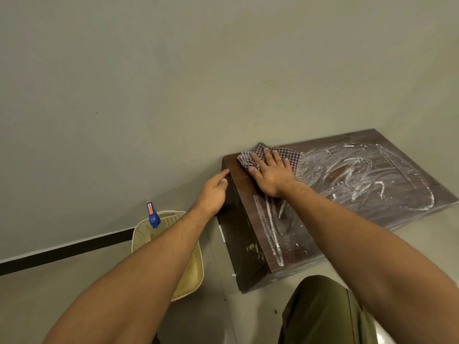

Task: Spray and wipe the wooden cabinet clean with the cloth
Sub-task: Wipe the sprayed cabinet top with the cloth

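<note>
My right hand presses flat on cloth, cabinet top's far-left corner; left hand loosely open, touching its side.

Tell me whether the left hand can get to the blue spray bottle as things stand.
Probably yes. The left hand touches the cabinet at its edge and holds nothing. The spray bottle sticks up from the basket right beside that arm, with nothing between them.

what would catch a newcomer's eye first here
White streaks swirl across the dark cabinet at right. The right hand presses a checked cloth flat at its far left corner, the left hand touches the side edge, and a blue spray bottle sits in a basket lower left.
</note>
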